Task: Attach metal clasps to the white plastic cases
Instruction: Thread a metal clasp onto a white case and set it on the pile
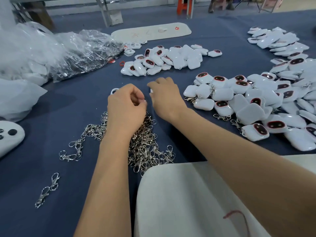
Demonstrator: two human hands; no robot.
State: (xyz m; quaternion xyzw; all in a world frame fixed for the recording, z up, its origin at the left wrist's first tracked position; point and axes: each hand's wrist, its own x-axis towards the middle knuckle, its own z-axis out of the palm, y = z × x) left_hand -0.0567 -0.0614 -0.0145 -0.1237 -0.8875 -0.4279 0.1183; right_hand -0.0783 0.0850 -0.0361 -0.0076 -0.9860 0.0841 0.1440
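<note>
Blue cloth-covered counter [71, 106], seen from the head view. Three groups of glossy white plastic cases with dark red-rimmed oval windows are noted: a middle heap [171, 59] of roughly two dozen with no clasps seen on them, a large right-hand heap [253, 106] too dense to count, with silver clasps showing at its near edge, and a far-right heap [277, 43], also uncounted. A tangled pile of silver metal swivel clasps with split rings [145, 147] lies under and beside the left forearm; too many to count. Loose from it, a small cluster of about three clasps [73, 151] and one pair of linked clasps [47, 190] are seen nearer the left. Crumpled clear plastic bags [71, 53] sit at far left; a flat white oblong tray [151, 32] lies at the back. A white ring-shaped piece [114, 91] peeks out just beyond the left hand. The left hand [126, 103] is curled, thumb and forefinger pinched on a small silver ring [145, 100]. The right hand [166, 96] is curled palm-down over one white case [151, 90], mostly hidden; the exact grip cannot be told. Both hands are close together, above the clasp pile. A pale fabric-covered lap [179, 202] fills the near edge.
</note>
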